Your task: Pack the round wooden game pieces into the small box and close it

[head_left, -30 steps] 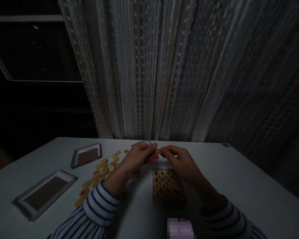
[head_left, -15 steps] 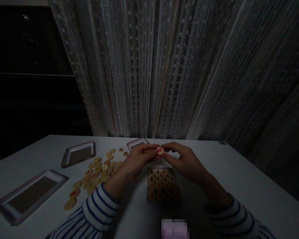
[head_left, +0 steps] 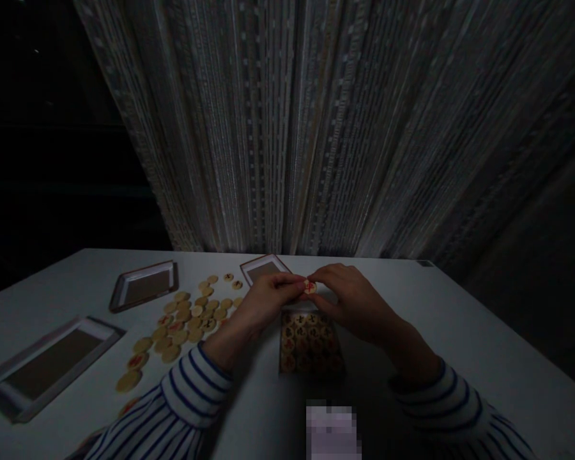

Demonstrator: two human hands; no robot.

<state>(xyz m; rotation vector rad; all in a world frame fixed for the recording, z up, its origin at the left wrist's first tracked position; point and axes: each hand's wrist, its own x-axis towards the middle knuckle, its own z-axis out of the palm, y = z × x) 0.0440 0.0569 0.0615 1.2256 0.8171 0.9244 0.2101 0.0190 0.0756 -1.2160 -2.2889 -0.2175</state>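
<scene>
Red-marked disc [head_left: 309,287] pinched in the fingers [head_left: 293,290] of left hand [head_left: 267,298] and right hand [head_left: 353,299], near the far edge of box [head_left: 280,358]

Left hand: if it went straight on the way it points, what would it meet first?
The red-marked round piece touching the left hand comes first; just past it, probably the right hand, though depth is hard to judge here.

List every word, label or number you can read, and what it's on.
"士", black: two pieces in the box's far row.
Red-marked piece between left hand and right hand: too blurred.
Other boxed pieces: too dark or blurred.
Loose pieces: too small or blurred.
No brand or number readable.
</scene>
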